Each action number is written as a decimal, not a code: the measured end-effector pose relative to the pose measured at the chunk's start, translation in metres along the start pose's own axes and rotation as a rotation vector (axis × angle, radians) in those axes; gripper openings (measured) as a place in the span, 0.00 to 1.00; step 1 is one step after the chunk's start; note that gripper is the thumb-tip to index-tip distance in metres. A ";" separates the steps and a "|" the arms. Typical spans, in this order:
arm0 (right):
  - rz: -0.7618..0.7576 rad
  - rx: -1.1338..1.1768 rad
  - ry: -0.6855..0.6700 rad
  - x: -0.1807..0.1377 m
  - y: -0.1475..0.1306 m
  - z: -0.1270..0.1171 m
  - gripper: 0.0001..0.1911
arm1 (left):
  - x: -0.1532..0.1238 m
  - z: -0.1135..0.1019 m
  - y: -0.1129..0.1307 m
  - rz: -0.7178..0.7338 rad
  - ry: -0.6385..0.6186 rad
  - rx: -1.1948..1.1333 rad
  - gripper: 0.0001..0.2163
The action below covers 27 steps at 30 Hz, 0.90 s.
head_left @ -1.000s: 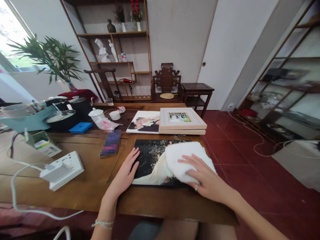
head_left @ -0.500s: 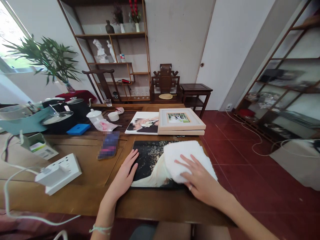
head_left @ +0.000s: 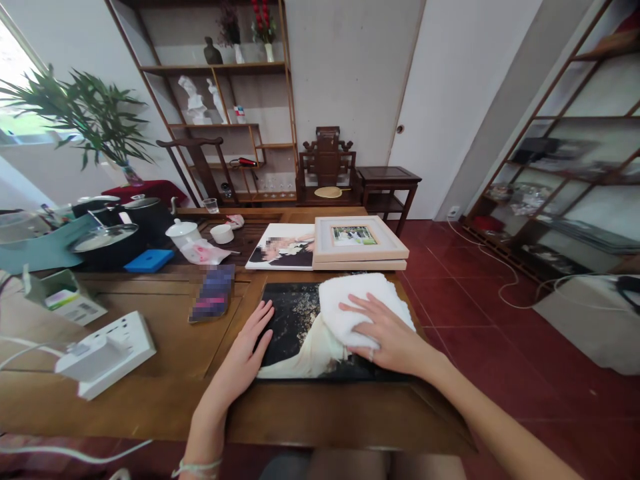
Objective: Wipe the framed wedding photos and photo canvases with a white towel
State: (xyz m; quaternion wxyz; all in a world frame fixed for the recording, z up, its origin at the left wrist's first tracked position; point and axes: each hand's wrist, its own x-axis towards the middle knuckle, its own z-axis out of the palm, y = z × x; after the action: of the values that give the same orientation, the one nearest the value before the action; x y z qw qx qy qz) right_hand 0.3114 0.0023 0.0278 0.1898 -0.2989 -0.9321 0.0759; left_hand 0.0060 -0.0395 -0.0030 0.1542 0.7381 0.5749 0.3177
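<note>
A dark photo print (head_left: 295, 330) lies flat on the wooden table (head_left: 165, 393) in front of me. My right hand (head_left: 385, 333) rests with fingers spread flat on a folded white towel (head_left: 350, 300) that covers the print's right half. At the print's left edge my left hand (head_left: 245, 350) lies flat, fingers stretched out, pressing it down. Just behind the print sit a second unframed photo (head_left: 280, 245) and a stack of light wooden picture frames (head_left: 357, 241).
A phone (head_left: 213, 300) lies left of the print. A white power strip (head_left: 107, 353) with cable and a small box (head_left: 63, 297) sit at the left. Pots, a blue pad and white teaware (head_left: 183, 233) stand further back. Shelves, chairs and red floor tiles surround the table.
My right hand has slid the towel away from me and a little left across the print. My left hand has stayed at the print's left edge.
</note>
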 end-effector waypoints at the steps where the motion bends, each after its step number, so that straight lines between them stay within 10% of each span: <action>1: 0.007 -0.008 0.007 0.006 0.007 0.002 0.10 | 0.000 0.000 0.000 -0.002 0.000 -0.004 0.19; 7: 0.035 -0.054 -0.004 0.012 0.011 0.006 0.16 | -0.001 0.002 0.001 -0.027 0.004 -0.011 0.20; 17: -0.094 0.062 -0.233 -0.037 -0.079 -0.001 0.11 | 0.000 0.001 0.001 -0.011 0.013 0.001 0.20; 27: 0.106 -0.049 0.050 0.012 0.003 0.004 0.12 | 0.000 0.000 0.003 0.003 0.020 0.003 0.19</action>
State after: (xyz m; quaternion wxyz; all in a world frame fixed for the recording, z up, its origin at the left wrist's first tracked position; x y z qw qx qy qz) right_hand 0.3027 0.0119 0.0267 0.2014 -0.3543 -0.9115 0.0555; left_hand 0.0077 -0.0405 -0.0014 0.1468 0.7360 0.5759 0.3243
